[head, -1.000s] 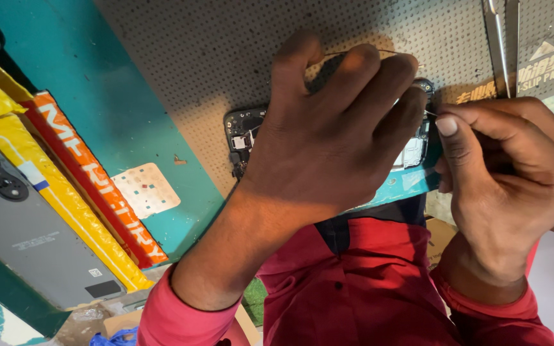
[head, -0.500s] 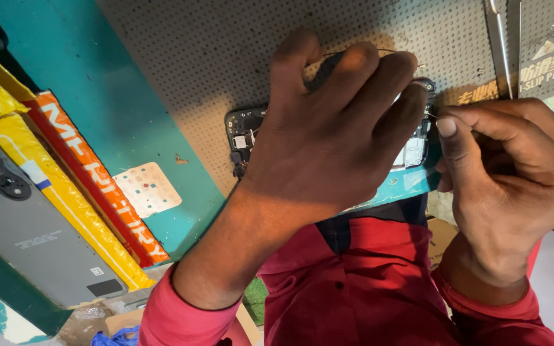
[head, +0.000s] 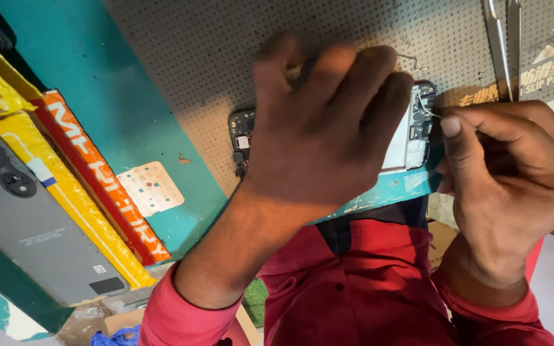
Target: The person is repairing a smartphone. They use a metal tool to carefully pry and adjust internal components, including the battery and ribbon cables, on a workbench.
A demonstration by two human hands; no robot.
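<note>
Under the spread fingers of the left hand lies an opened smartphone, pressed flat on the perforated grey mat over the teal table. Just right of those fingers, the right hand pinches a thin wire-like tool touching the exposed board. Those bare parts look light and fragile, so the frame edges seem the safest hold.

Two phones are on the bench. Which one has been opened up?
The opened phone under the left hand on the dotted grey mat, its circuit boards bared. The grey phone at the far left remains closed, back cover on.
</note>
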